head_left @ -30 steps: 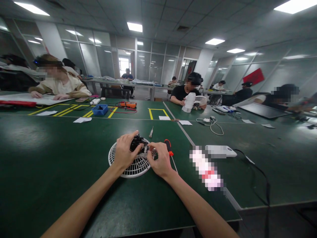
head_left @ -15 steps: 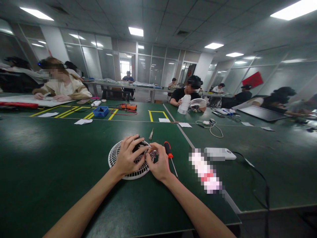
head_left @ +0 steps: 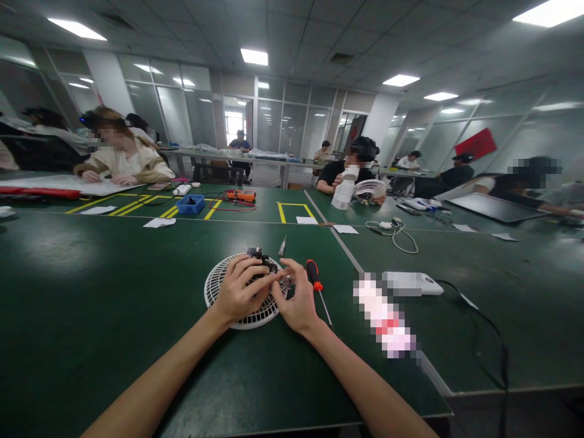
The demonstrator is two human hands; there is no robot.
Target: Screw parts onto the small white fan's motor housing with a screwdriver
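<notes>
Head view: black motor over a fan grille

Black motor [head_left: 259,254] sits above the white grille [head_left: 214,292], left hand's [head_left: 243,287] fingers clamped round it. Right hand's [head_left: 294,297] thumb and fingertips meet by the wires [head_left: 288,281]; can't tell if they pinch anything. Motor probably dense, stiff: hold by the body. Wires look soft, easily strained; grille likely light, best held by its rim. Red-and-black screwdriver [head_left: 314,275] right, on green table [head_left: 114,316].

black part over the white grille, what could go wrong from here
A small piece dropped from the black part could slip through the white grille beneath. The left hand partly covers the part, possibly hiding a slip. The screwdriver near the right hand might get knocked.
</notes>
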